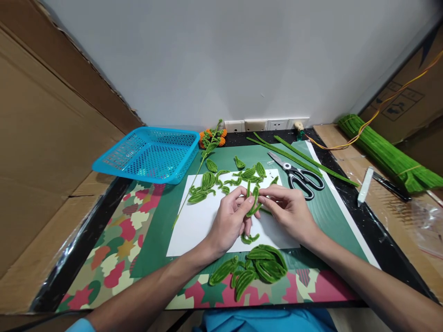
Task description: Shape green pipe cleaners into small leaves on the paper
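The left hand's [231, 212] grip pinches a bent green chenille piece [255, 200] between thumb and fingers, and the right hand's [290, 210] fingertips pinch its right side; it is held above the white paper [197, 226], near the middle of the bench [391, 244]. This piece looks only partly shaped. Already formed are the leaf loops [265, 267] heaped by the bench's front edge, the smaller leaves [207, 182] scattered over the paper's back part, and a leafy stem with orange blooms [207, 150] towards the back edge. Unworked, it seems, are the straight chenille stems [294, 152] near the back right corner, beside the scissors [287, 166], and the tied bundle [387, 152] beyond the right edge.
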A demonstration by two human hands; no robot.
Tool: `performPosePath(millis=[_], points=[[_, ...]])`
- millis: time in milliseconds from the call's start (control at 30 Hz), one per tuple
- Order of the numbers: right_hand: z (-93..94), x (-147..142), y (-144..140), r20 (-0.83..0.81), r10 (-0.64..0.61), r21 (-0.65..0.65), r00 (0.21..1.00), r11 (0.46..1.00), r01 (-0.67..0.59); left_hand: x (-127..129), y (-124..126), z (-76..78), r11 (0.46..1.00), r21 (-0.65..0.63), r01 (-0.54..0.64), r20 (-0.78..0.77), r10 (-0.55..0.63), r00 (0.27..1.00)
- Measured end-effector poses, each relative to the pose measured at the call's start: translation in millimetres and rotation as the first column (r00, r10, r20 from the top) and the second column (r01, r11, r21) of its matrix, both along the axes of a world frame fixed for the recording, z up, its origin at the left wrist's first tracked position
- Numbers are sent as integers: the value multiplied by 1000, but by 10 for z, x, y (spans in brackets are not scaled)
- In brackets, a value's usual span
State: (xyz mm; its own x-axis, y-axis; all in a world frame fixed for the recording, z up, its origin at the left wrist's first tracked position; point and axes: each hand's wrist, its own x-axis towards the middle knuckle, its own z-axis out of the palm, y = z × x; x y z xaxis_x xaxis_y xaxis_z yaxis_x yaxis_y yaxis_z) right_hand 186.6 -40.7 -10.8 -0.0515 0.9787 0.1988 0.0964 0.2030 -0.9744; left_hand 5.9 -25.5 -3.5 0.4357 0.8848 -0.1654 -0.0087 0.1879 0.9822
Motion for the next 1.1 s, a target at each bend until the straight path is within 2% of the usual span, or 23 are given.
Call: performPosePath(millis=[267,533,800,933,1033,1100], points=[[-7,-20,4,-104,-63,-98,993,994,53,-20,-4,7,996,57,61,-58,-58,997],[32,-11,4,-130,-25,-143,991,990,6,-11,-8,11,999,44,-15,-31,16,999],[55,-29,-39,-4,-59,-34,998,998,59,-11,-34,10,985,161,-64,-107,82,991],[50,-19,-60,78,-65,24,995,998,63,-21,-26,9,990,138,1,-103,14,995],[44,19,-77,203,-65,156,977,987,33,-32,-21,23,991,128,37,-95,-25,995],[42,48,-88,302,-72,281,950,960,-17,-36,-21,37,991,123,57,-91,-46,995]])
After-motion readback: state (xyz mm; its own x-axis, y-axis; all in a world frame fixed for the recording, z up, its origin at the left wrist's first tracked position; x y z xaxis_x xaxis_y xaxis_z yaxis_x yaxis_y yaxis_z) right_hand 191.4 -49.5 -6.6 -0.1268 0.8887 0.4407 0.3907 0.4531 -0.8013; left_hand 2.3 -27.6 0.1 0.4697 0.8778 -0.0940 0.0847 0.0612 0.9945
